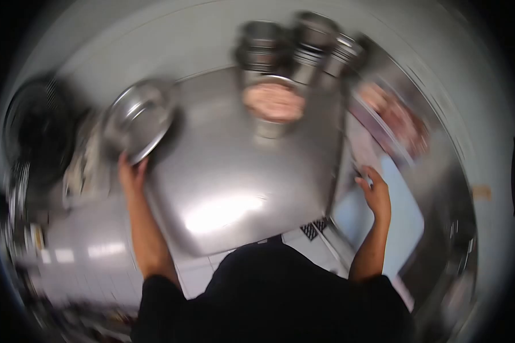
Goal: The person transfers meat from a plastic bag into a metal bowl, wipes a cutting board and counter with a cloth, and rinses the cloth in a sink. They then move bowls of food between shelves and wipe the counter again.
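At the left, my left hand [133, 170] grips the near rim of a round steel bowl [140, 117], which is tilted and looks empty. My right hand [373, 187] is over the right side, beside a pale blue cutting board [403, 211]; its fingers are curled near a small dark thing, too blurred to make out. A steel container heaped with pink ground meat [274, 102] stands toward the back of the steel table [240, 166]. Right of it, a clear tub holds pieces of raw meat [397, 120].
Stacks of steel containers [315, 34] stand behind the ground meat against the wall. A dark round object [40, 131] and blurred pale items [86, 171] are at the far left. White floor tiles [194, 274] show below the table's front edge.
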### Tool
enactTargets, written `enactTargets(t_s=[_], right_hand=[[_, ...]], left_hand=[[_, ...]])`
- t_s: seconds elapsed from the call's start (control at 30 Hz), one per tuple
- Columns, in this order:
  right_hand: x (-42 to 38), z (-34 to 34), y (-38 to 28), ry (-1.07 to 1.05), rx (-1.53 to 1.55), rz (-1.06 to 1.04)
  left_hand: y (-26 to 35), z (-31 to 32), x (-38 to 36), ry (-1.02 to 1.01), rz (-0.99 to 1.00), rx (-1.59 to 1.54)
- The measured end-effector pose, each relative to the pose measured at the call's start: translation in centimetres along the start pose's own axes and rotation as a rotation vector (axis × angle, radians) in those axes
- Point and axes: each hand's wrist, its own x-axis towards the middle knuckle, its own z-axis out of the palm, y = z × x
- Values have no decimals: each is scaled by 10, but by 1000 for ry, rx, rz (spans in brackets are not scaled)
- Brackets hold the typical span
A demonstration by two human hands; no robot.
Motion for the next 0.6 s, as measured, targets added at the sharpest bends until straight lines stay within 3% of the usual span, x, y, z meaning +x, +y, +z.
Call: enactTargets(t_s=[0.03, 0.07, 0.1, 0.17, 0.23, 0.3, 0.33, 0.37, 0.43, 0.5, 0.6], right_hand=[[-31, 6, -11, 122, -186, 59], [-58, 13, -21, 213, -377, 119], [-20, -45, 34, 467, -374, 181], [-23, -11, 50, 581, -282, 374], [-29, 6, 91, 573, -149, 427], [-53, 29, 121, 493, -126, 462], [-58, 45, 134, 511, -121, 424], [-64, 49, 128, 499, -125, 485], [-65, 50, 86, 456, -132, 601], [-58, 55, 83, 409, -127, 618], [-62, 69, 95, 463, -107, 558]], left_hand=[[-19, 37, 40, -107, -80, 20], [-8, 30, 62, -11, -216, -253], [-94, 136, 64, -83, -154, -563], [-80, 167, 77, -155, -86, -605], [-89, 214, 40, -257, -111, -501], [-136, 223, 20, -601, -227, -302], [-144, 240, -21, -603, -227, -159], [-155, 266, -69, -605, -220, -20], [-174, 288, -134, -884, -227, 135], [-179, 305, -196, -1123, -242, 275], [-196, 312, -254, -1510, -84, 473]])
